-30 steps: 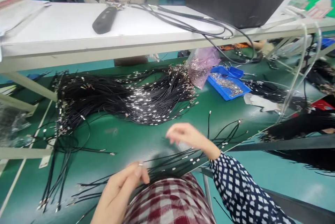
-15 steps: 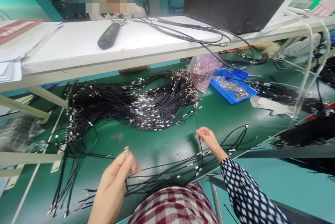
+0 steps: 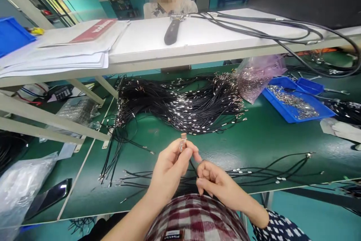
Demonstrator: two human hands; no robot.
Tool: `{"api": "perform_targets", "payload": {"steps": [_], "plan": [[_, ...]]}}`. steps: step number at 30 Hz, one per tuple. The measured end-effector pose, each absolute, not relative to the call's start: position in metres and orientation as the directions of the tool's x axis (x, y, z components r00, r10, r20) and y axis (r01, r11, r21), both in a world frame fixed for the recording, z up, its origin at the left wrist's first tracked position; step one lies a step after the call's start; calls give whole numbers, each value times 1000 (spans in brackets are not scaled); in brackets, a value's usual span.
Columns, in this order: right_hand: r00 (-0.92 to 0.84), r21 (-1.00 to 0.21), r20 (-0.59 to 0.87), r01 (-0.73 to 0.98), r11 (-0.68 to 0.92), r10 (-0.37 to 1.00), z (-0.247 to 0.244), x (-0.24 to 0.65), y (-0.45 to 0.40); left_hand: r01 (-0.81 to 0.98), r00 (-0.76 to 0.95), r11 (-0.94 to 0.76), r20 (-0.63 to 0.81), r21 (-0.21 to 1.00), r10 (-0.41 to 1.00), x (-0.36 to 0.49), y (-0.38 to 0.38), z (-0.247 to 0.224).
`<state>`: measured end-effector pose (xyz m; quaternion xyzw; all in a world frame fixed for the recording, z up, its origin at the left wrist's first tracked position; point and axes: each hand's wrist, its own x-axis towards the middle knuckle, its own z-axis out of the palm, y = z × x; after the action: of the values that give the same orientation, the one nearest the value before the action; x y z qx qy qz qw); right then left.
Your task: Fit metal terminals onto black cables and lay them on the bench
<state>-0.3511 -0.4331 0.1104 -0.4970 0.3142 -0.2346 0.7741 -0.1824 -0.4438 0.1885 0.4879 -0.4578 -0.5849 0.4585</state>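
My left hand (image 3: 169,167) pinches a small metal cable end (image 3: 183,142) with a copper-coloured tip between thumb and fingers, just above my lap. Close beside it on the right, my right hand (image 3: 216,184) has its fingers curled round a thin black cable (image 3: 193,164), which runs between the two hands. Several loose black cables (image 3: 262,171) with white tags lie along the front of the green table (image 3: 254,139), partly behind my hands. Beyond them stretches a large bundle of black cables (image 3: 158,102) with shiny metal ends.
A blue tray (image 3: 327,112) of small metal parts and a pink bag (image 3: 251,79) are at the back right. Above the table runs a white shelf (image 3: 141,43) with papers and a dark-handled tool (image 3: 172,32). A phone (image 3: 53,194) lies left. A person (image 3: 183,6) is behind the shelf.
My right hand has come in from the right, drawing the cable clear of the bundle's end, and is now close to my left. The view has swung left, bringing a phone into sight.
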Motion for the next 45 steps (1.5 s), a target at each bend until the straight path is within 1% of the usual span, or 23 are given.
{"api": "perform_targets", "payload": {"steps": [2, 4, 5, 7, 9, 11, 13, 15, 17, 18, 20, 24, 26, 28, 30, 32, 34, 39, 41, 43, 45], "plan": [[699, -950, -266, -74, 303, -664, 122, -353, -440, 78, -96, -154, -147, 985, -985, -182, -437, 191], [649, -973, -218, -203, 110, -729, 141, -356, -449, 24, -126, -165, -160, 986, -979, -181, -432, 193], [607, -971, -160, -238, 14, -778, 152, -357, -454, 1, -154, -175, -173, 985, -973, -180, -430, 193], [523, -971, -25, -217, -104, -852, 176, -358, -464, -34, -208, -202, -205, 979, -957, -178, -427, 194], [489, -981, 60, -134, -143, -870, 195, -356, -472, -63, -237, -225, -234, 972, -943, -176, -424, 194], [516, -988, 79, -76, -138, -853, 205, -352, -477, -87, -253, -231, -245, 969, -936, -176, -423, 195], [556, -997, 60, -13, -81, -829, 205, -346, -480, -121, -257, -202, -227, 972, -939, -175, -421, 195], [604, -993, 10, 103, 65, -797, 198, -340, -482, -159, -242, -164, -199, 974, -950, -175, -419, 195], [657, -949, -42, 209, 236, -752, 190, -336, -483, -183, -219, -144, -183, 972, -958, -175, -418, 195], [681, -925, -61, 235, 297, -730, 187, -335, -484, -186, -211, -143, -182, 972, -960, -175, -417, 195], [698, -908, -66, 255, 333, -713, 183, -334, -484, -174, -205, -144, -179, 974, -962, -175, -416, 195], [680, -922, -7, 280, 268, -733, 186, -336, -481, -143, -203, -126, -154, 982, -967, -177, -418, 195], [658, -936, 9, 270, 225, -753, 190, -337, -477, -137, -189, -141, -165, 981, -968, -178, -420, 194], [616, -967, 24, 215, 139, -787, 195, -338, -472, -116, -178, -182, -201, 976, -963, -178, -420, 192], [577, -992, 42, 121, 35, -815, 199, -338, -468, -89, -188, -225, -238, 970, -953, -177, -420, 191], [570, -998, 56, 55, -30, -819, 201, -339, -465, -64, -215, -254, -262, 965, -941, -175, -420, 191], [583, -998, 51, 52, -25, -811, 201, -339, -463, -32, -243, -281, -280, 959, -929, -174, -419, 190], [617, -985, 43, 158, 70, -786, 196, -334, -463, 81, -330, -384, -339, 920, -881, -175, -419, 190], [588, -987, 43, 152, 58, -808, 195, -336, -465, 113, -349, -400, -340, 910, -873, -173, -421, 191], [503, -997, 57, 67, -26, -862, 193, -347, -470, 138, -285, -384, -335, 913, -898, -166, -424, 193], [372, -994, 72, -48, -97, -925, 189, -374, -479, 149, -105, -317, -303, 937, -947, -150, -426, 194]]}}
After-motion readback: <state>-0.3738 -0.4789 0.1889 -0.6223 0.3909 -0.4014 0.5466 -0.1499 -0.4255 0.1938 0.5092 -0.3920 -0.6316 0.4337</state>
